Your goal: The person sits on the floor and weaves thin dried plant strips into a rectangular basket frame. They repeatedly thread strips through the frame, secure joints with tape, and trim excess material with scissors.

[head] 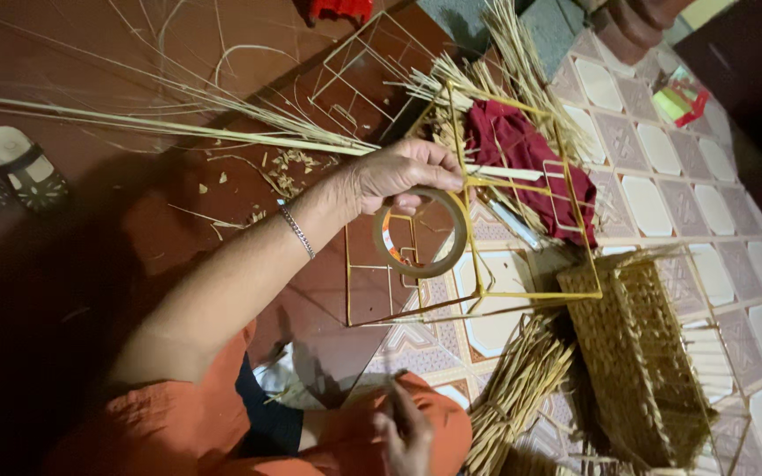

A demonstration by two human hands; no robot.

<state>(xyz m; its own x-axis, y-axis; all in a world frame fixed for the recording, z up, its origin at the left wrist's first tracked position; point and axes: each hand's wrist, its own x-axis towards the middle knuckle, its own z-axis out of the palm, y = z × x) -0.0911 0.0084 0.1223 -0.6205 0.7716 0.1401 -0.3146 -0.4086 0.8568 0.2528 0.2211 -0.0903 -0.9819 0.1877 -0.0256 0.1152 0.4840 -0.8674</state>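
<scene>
My left hand reaches out over the floor and grips a brown roll of tape, which hangs below the fingers. The hand also touches a long pale reed strip that runs in from the left and passes under the fingers. Behind the roll stands a yellow wire frame, box-shaped and bare. A silver bracelet sits on that wrist. My right hand rests on my knee, clothed in orange, at the bottom edge, fingers loose and holding nothing.
A woven straw basket lies at the lower right beside a bundle of cut straws. A dark red cloth and loose straw lie beyond the frame. A second wire frame lies further back. Sandals sit at far left.
</scene>
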